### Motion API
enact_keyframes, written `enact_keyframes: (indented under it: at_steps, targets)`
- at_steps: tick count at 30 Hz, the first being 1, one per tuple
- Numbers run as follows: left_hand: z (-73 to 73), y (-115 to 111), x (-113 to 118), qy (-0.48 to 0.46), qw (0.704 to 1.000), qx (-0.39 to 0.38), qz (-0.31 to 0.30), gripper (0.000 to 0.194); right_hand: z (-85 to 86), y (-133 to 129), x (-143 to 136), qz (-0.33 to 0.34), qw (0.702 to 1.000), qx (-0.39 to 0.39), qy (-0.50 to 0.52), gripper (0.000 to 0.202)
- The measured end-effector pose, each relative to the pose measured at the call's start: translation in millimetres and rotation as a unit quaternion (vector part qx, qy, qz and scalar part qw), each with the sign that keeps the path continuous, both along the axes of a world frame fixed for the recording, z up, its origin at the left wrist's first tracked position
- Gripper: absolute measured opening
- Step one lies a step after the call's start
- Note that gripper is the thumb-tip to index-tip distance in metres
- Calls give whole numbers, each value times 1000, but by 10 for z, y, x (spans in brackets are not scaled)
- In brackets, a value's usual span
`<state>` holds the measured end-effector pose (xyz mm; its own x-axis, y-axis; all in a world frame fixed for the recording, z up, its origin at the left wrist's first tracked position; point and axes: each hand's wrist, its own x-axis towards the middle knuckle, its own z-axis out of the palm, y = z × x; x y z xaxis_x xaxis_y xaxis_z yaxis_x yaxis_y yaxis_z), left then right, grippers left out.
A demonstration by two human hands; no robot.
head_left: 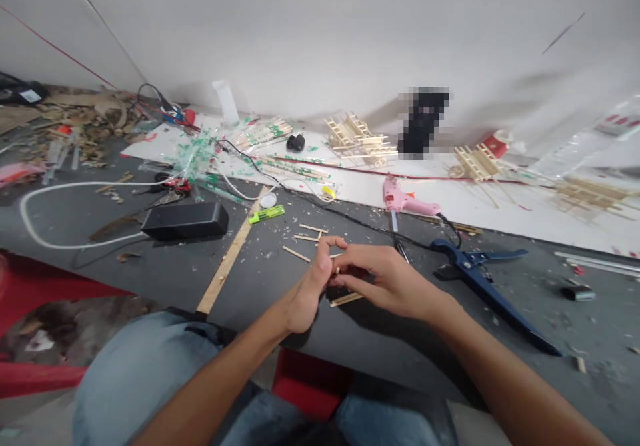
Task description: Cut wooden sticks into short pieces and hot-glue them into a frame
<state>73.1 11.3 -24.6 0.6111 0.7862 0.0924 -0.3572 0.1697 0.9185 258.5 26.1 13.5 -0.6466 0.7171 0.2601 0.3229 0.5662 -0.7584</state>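
Observation:
My left hand (316,286) and my right hand (383,278) meet over the grey table. Their fingertips are closed around a small wooden stick (337,271), of which only an end shows. Which hand grips it more firmly is hard to make out. Just beyond my left hand lie several short wooden sticks (296,253), two of them joined by a small crosspiece. Under my right hand, more pale sticks (346,300) lie side by side on the table.
A pink glue gun (407,199) stands beyond my right hand, with blue cutters (493,293) to its right. At left are a black box (186,221), a green lighter (267,215) and a wooden strip (230,259). Small stick models (357,141) stand near the wall.

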Motion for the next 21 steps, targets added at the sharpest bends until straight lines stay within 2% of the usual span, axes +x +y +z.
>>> enact_keyframes:
  at_steps: [4, 6, 7, 9, 11, 13, 18, 21]
  targets:
    - [102, 8, 29, -30, 999, -22, -24, 52, 69, 22, 83, -18, 1000, 23, 8, 11]
    - [182, 29, 26, 7, 1000, -4, -21, 46, 83, 24, 129, -61, 998, 27, 1, 15]
    - [222, 43, 21, 55, 998, 28, -6, 44, 82, 25, 150, -89, 996, 31, -5, 16]
    - [286, 79, 10, 190, 971, 138, 53, 39, 66, 29, 182, -150, 988, 39, -17, 16]
    - [310, 116, 4, 311, 913, 238, 115, 25, 37, 33, 195, -187, 981, 32, -25, 17]
    - [290, 146, 6, 366, 879, 272, 141, 15, 2, 34, 192, -194, 981, 2, -29, 17]
    - [196, 164, 20, 388, 874, 260, 137, 18, -77, 31, 167, -205, 972, -116, 2, 17]
    - [189, 156, 26, 407, 858, 282, 137, 19, -120, 41, 167, -202, 957, -200, 48, 22]
